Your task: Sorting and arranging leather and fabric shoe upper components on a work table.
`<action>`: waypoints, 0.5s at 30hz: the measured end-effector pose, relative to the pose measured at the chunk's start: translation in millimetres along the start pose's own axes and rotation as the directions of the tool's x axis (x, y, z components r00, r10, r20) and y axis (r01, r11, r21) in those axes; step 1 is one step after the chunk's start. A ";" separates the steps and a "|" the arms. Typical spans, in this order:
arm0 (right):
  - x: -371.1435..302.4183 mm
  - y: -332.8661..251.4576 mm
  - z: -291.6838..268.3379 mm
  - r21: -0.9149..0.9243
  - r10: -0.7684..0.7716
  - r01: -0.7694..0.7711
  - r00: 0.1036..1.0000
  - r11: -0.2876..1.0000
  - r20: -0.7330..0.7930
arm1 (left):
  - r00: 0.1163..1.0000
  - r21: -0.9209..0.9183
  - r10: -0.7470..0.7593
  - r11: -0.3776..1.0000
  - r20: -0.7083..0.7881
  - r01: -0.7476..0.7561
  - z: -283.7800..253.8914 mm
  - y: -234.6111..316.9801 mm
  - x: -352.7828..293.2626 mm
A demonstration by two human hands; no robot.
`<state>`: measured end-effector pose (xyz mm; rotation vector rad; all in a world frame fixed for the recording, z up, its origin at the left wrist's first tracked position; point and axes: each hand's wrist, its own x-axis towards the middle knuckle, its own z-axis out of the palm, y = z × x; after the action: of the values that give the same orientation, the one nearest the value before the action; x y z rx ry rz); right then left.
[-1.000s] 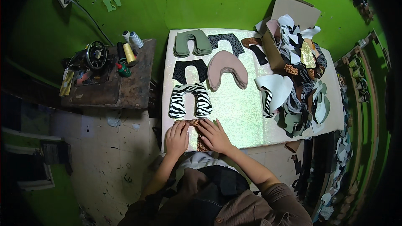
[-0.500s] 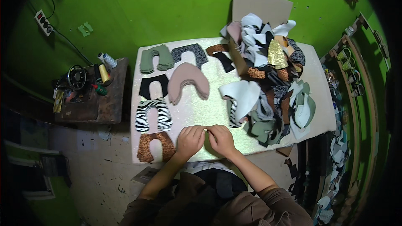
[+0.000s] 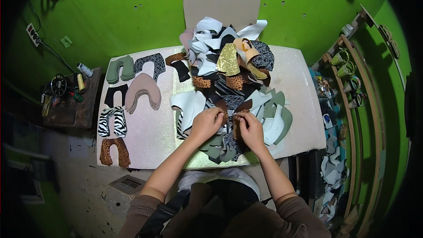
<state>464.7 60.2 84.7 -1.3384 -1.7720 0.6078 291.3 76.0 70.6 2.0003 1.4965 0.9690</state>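
Heap of cut pieces (image 3: pixel 233 101), mixed colours, on the bench (image 3: pixel 304 119), in front of the person and below a raised cardboard flap (image 3: pixel 221 11). Brown pieces (image 3: pixel 245 105): in the near part of the heap, between and beneath the hands.

Left hand (image 3: pixel 208 123): grip curled, fingertips drawn close at the brown edge; whether it pinches a piece cannot be told. Right hand (image 3: pixel 252 132): grip curled likewise, thumb and fingers near one another; hold also unclear.

Sorted at left, arch-shaped: green stack (image 3: pixel 113 71), pink stack (image 3: pixel 143 87), zebra-print stack (image 3: pixel 105 123), leopard-print stack (image 3: pixel 105 152).

Handling note (judgement): best to part the layers by their edges, one hand steadying neighbours while the other lifts, so that limp pieces neither crease nor drag the white pieces (image 3: pixel 194 105) along.
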 end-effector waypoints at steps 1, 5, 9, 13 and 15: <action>-1.8 9.2 -7.1 -0.023 0.017 -0.016 1.000 1.000 0.022 | 0.999 0.023 -0.021 1.000 0.042 0.020 9.4 -0.5 4.0; 2.4 29.7 -23.7 -0.110 0.016 -0.007 0.997 0.994 0.074 | 0.996 0.196 -0.001 0.980 0.094 -0.017 36.5 -0.4 16.3; 5.6 35.1 -25.6 -0.068 -0.007 0.015 0.994 0.998 0.106 | 0.955 0.274 -0.186 0.954 0.230 0.120 46.2 5.5 21.9; 11.6 35.7 -36.3 0.024 -0.039 0.035 0.977 0.999 0.211 | 0.985 0.191 -0.114 0.978 0.133 0.087 49.8 3.6 20.5; 20.2 28.9 -45.4 0.008 -0.160 0.160 0.979 0.987 0.128 | 0.997 0.163 -0.026 0.987 0.076 0.013 33.9 17.8 26.3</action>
<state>516.1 84.2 93.9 -1.1667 -1.9630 0.6141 332.5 97.4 68.3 2.1059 1.5940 0.7731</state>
